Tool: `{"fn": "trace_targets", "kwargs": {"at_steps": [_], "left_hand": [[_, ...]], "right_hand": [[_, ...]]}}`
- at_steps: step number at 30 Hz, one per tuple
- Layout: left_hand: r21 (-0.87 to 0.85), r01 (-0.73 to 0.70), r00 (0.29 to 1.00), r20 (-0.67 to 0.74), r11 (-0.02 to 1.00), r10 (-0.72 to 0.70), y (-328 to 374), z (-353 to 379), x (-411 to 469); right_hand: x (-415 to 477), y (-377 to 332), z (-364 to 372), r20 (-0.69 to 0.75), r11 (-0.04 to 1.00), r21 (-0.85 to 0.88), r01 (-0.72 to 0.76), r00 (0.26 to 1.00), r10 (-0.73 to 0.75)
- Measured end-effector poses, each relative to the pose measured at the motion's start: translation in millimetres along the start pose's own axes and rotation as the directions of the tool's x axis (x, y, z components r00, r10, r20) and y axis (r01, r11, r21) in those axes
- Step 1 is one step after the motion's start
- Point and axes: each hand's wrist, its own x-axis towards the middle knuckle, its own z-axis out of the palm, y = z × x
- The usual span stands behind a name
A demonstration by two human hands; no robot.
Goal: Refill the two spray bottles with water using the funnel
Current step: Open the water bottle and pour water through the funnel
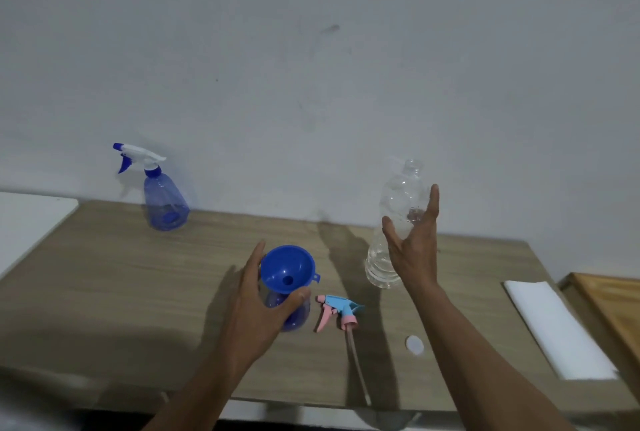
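Hiding behind left hand (256, 302): funnel-topped bottle (294, 318)

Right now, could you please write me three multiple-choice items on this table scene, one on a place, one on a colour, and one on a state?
1. Where does the funnel sit?
A. In the neck of the near spray bottle
B. On the white cloth
C. In the clear water bottle

2. What colours is the loose trigger head on the table?
A. White and blue
B. Pink and light blue
C. Green

3. What state is the far spray bottle in?
A. Lying down
B. Upright, head removed
C. Upright, head on

Answers: 1 A, the left hand steadies that bottle under the funnel; 2 B, pink trigger and collar, light blue body; 3 C, its white and blue head is in place.
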Motion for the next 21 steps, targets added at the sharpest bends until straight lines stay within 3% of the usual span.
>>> {"fn": "trace_targets", "kwargs": {"at_steps": [7,11,15,21], "left_hand": [[-0.028,-0.071,0.996,0.043,0.997,0.072,21,8,-7],[-0.03,-0.062,0.998,-0.002,0.998,0.062,13,9,0],[-0.036,-0.007,0.999,-0.042,0.999,0.006,14,8,4],[0.02,-0.072,0.997,-0.035,0.997,0.073,18,4,1]], "right_hand": [[35,-20,-34,0.224,0.993,0.036,0.109,0.968,-0.114],[56,-66,-62,0.411,0.961,-0.1,0.257,0.89,-0.196],[64,-111,-82,0.674,0.883,-0.182,0.432,0.709,-0.208],[51,-136,-81,0.937,0.732,-0.251,0.634,0.349,0.018]]}}
